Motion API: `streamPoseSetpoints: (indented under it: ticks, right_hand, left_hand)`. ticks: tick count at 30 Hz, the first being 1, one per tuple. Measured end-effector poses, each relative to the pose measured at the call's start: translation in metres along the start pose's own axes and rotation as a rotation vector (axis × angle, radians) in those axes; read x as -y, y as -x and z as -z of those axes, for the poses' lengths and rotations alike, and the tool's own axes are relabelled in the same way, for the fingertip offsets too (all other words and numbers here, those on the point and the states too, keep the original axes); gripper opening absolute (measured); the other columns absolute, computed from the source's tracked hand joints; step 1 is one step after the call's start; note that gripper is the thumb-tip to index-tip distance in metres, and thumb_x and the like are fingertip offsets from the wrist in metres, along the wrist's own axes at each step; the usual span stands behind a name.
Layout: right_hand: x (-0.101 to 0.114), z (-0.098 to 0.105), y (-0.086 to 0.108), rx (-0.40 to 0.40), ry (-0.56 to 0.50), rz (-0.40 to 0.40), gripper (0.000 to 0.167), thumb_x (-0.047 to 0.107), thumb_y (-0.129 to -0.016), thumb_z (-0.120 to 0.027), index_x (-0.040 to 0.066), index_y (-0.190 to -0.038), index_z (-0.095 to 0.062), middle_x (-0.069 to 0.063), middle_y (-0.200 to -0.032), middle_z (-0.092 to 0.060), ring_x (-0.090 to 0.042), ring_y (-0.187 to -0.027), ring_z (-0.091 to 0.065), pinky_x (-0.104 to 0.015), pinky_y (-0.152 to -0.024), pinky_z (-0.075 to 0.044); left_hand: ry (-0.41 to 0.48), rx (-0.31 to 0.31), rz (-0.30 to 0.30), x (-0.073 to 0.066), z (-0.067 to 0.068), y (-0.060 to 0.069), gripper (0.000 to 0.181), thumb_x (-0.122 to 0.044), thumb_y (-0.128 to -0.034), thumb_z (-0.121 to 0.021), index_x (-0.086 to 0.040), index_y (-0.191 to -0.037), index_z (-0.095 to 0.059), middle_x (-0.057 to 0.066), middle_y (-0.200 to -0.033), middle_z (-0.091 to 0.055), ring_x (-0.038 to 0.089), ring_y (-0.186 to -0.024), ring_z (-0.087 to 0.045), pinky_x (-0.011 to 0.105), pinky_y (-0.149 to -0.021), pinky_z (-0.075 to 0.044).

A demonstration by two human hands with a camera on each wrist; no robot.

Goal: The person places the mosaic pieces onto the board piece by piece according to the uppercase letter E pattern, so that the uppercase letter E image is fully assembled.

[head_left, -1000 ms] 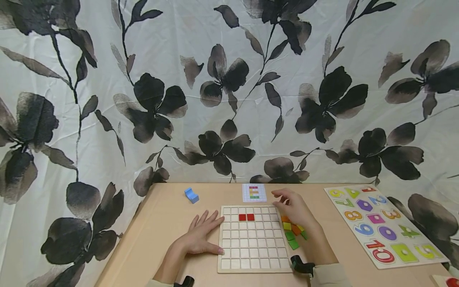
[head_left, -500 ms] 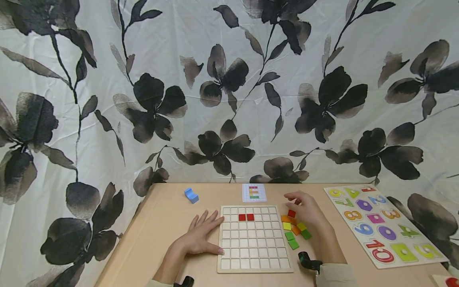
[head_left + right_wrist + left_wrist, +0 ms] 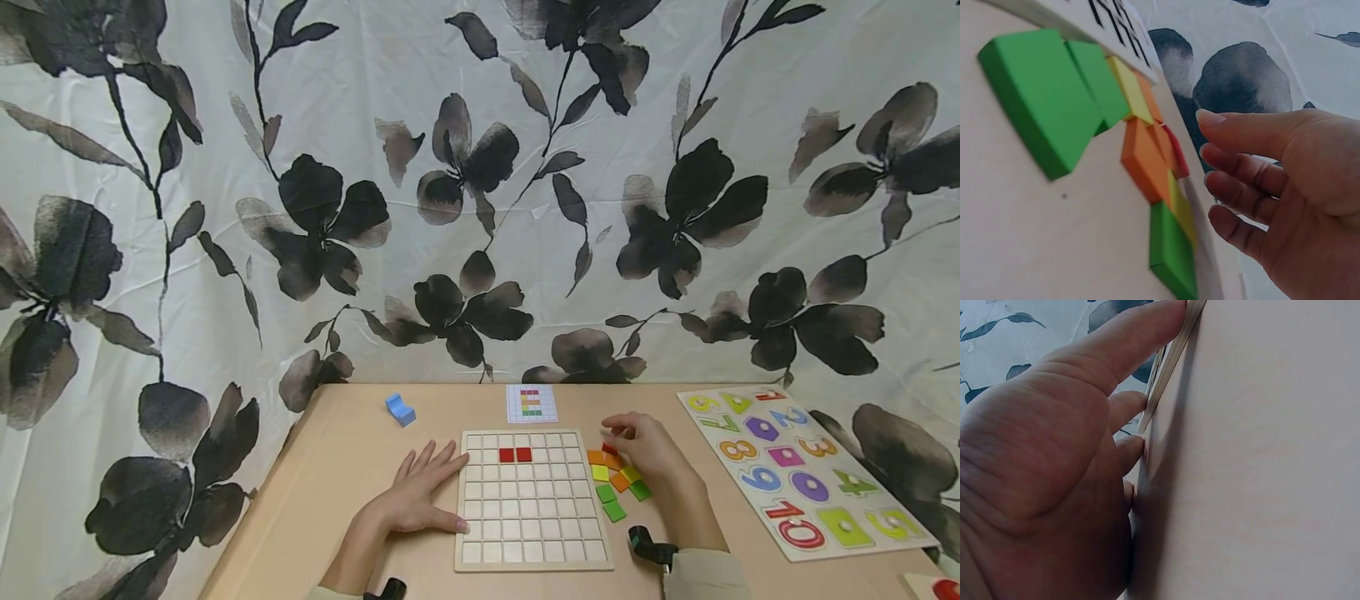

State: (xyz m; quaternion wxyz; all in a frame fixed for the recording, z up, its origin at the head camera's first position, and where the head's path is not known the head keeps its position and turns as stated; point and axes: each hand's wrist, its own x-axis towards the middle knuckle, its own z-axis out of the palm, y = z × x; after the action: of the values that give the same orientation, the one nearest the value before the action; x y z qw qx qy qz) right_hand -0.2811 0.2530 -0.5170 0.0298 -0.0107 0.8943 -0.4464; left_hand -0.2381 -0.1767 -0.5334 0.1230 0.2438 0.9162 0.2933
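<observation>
In the head view, a pale wooden grid board bears two red tiles side by side in an upper row. My left hand rests along its left side, fingers spread and the thumb touching the edge; the left wrist view shows this hand's palm side by the board's rim. Beside the right edge lies a cluster of orange, yellow and green tiles. My right hand hovers over its far end, near a loose red tile. In the right wrist view its fingers are loosely bent, apart from the tiles, holding nothing.
Behind the board lies a small pattern card with coloured squares. A blue curved block sits at the back left. On the right is a number and shape board. A floral cloth hangs behind the table.
My right hand has moved right from the board's far corner, then slightly nearer over the loose red tile, uncovering more of the tile cluster. The left hand has stayed in place.
</observation>
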Motion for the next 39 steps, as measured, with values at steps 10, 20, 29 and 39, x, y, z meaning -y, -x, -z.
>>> streamPoseSetpoints:
  ticks: [10, 20, 29, 39]
  right_hand:
    - [-0.0100, -0.0056, -0.0051, 0.005, 0.073, 0.040, 0.023, 0.002, -0.095, -0.072, 0.003, -0.118, -0.077, -0.008, -0.101, -0.067, -0.023, -0.092, -0.056, -0.023, -0.073, -0.052]
    - [-0.0105, -0.0085, -0.0069, -0.004, 0.094, 0.039, 0.019, 0.002, -0.094, -0.073, 0.003, -0.113, -0.078, -0.010, -0.104, -0.068, -0.025, -0.094, -0.057, -0.028, -0.079, -0.055]
    - [-0.0070, -0.0086, -0.0047, -0.001, 0.117, 0.032, 0.019, 0.003, -0.093, -0.075, 0.004, -0.112, -0.079, -0.008, -0.102, -0.067, -0.024, -0.092, -0.056, -0.029, -0.077, -0.054]
    - [-0.0053, -0.0093, -0.0036, -0.014, 0.109, 0.031, 0.015, 0.003, -0.093, -0.075, 0.006, -0.108, -0.077, -0.007, -0.098, -0.065, -0.023, -0.089, -0.056, -0.026, -0.072, -0.054]
  left_hand:
    - [0.009, 0.005, 0.012, -0.0010, 0.0000, -0.0009, 0.108, -0.064, -0.0733, -0.086, -0.025, -0.162, -0.039, 0.010, -0.175, -0.018, 0.042, -0.162, 0.001, 0.069, -0.125, 0.007]
    - [0.007, 0.006, 0.009, -0.0009, 0.0003, -0.0011, 0.108, -0.063, -0.0734, -0.086, -0.024, -0.162, -0.038, 0.012, -0.175, -0.017, 0.043, -0.162, 0.001, 0.070, -0.125, 0.007]
    - [0.006, 0.009, 0.007, -0.0002, 0.0006, -0.0006, 0.108, -0.064, -0.0739, -0.085, -0.024, -0.163, -0.037, 0.011, -0.175, -0.017, 0.043, -0.162, 0.001, 0.070, -0.125, 0.007]
    - [0.012, 0.003, -0.002, 0.0000, 0.0002, 0.0002, 0.108, -0.063, -0.0733, -0.086, -0.024, -0.162, -0.039, 0.013, -0.175, -0.019, 0.045, -0.161, -0.001, 0.070, -0.124, 0.006]
